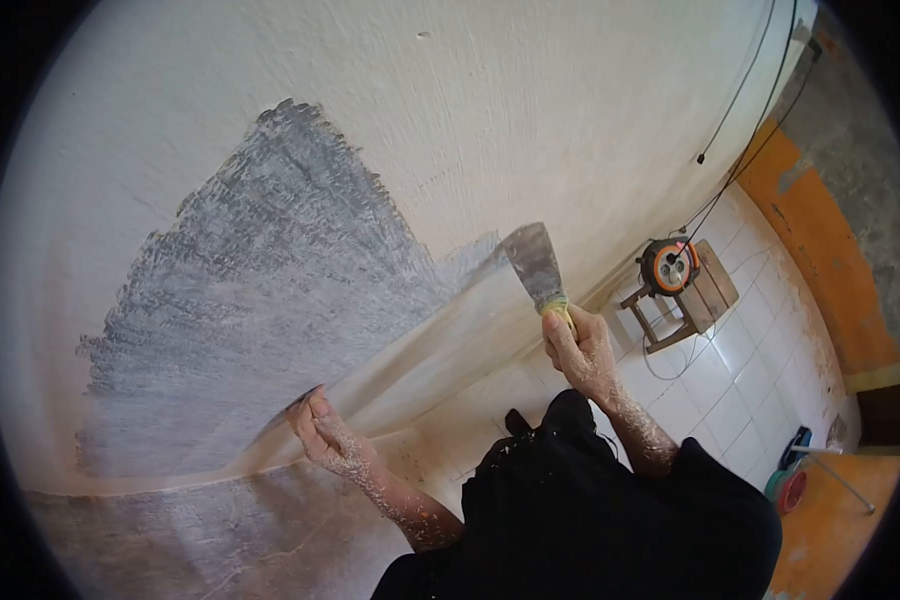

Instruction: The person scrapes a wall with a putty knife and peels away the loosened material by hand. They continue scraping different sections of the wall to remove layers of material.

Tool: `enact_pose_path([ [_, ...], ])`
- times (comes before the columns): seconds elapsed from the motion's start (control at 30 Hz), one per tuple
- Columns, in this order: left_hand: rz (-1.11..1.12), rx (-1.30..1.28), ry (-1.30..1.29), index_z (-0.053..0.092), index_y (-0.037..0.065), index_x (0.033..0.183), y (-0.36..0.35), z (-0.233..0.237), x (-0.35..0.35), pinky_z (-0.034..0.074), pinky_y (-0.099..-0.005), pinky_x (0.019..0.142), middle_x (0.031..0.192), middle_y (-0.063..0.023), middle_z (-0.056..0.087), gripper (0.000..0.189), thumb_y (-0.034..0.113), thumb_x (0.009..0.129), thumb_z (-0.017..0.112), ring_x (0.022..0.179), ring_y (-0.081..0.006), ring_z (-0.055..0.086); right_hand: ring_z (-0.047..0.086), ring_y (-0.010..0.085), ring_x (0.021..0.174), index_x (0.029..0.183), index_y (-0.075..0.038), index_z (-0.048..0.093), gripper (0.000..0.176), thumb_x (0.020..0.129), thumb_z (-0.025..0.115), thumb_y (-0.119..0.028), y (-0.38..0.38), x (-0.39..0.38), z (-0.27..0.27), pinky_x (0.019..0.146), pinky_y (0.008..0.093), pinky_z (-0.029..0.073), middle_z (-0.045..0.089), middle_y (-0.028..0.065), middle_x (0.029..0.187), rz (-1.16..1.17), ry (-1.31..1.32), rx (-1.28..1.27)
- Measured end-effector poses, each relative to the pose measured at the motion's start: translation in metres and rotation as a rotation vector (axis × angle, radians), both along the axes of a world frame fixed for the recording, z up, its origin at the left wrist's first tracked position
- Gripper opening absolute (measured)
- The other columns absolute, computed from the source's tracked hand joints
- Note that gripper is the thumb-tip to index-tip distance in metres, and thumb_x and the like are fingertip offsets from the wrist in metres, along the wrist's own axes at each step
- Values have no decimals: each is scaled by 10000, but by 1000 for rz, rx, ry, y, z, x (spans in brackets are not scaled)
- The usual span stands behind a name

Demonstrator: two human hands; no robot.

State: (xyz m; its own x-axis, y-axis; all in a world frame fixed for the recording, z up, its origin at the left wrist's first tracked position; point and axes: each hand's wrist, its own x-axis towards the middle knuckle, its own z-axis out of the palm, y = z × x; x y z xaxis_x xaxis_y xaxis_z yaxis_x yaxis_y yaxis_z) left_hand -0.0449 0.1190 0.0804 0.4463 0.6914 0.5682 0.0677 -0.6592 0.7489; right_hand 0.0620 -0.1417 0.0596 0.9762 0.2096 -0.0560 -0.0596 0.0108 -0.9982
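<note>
My right hand [582,352] is wrapped round the yellowish handle of a paint scraper [536,262]. Its wide, worn metal blade points up and away from me, in front of the wall [490,120]. Lower and to the left, my left hand [327,437] has its fingers closed close to the wall. A thin dark edge shows at those fingertips, too small to name. Beside the hands spreads a large grey, scraped patch [270,260] with ragged edges, set in the cream paint. Pale flakes cling to both hands and forearms.
A cable reel [669,266] rests on a small wooden stool [708,290] at the right. Black cords [745,140] hang along the wall. White floor tiles [705,400] carry scattered flakes near an orange band [820,250]. A red and green round object [790,490] lies lower right.
</note>
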Motion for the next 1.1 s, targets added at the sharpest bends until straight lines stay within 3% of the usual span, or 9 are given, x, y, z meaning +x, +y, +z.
enact_pose_path([
  [0.13, -93, 52, -111, 621, -67, 970, 7, -1, 8, 427, -383, 858, 944, -159, 576, 342, 247, 984, 488, 915, -268, 539, 376, 21, 545, 810, 0, 574, 365, 963, 539, -329, 2, 3, -7, 465, 232, 313, 428, -51, 572, -38, -27, -86],
  [0.3, -101, 69, -25, 615, -65, 972, 6, 0, 0, 415, -377, 885, 987, -162, 566, 375, 286, 983, 485, 946, -259, 535, 398, 35, 555, 799, 0, 566, 369, 958, 546, -333, -2, -12, -6, 479, 237, 330, 451, -38, 578, -54, 85, -46],
  [0.5, -123, 54, 20, 609, -72, 982, 5, 1, -6, 405, -376, 913, 1020, -168, 561, 386, 288, 983, 472, 973, -266, 531, 404, 27, 536, 756, -20, 550, 392, 970, 517, -347, 12, -4, 45, 464, 221, 325, 445, -58, 586, -72, -42, -49],
  [0.6, -195, 70, -46, 611, -79, 997, 13, -2, 6, 402, -382, 925, 1033, -173, 563, 374, 266, 980, 467, 991, -275, 527, 399, 19, 512, 728, -47, 540, 402, 971, 512, -367, 10, -12, 14, 442, 211, 313, 438, -63, 585, -15, 189, 74],
  [1.1, -223, 14, -52, 636, -47, 969, 13, -6, 0, 404, -401, 911, 996, -148, 583, 338, 265, 973, 505, 1025, -258, 505, 354, 27, 455, 644, -100, 457, 474, 957, 510, -451, 12, -14, 42, 416, 202, 280, 380, -63, 537, 52, 217, 34],
])
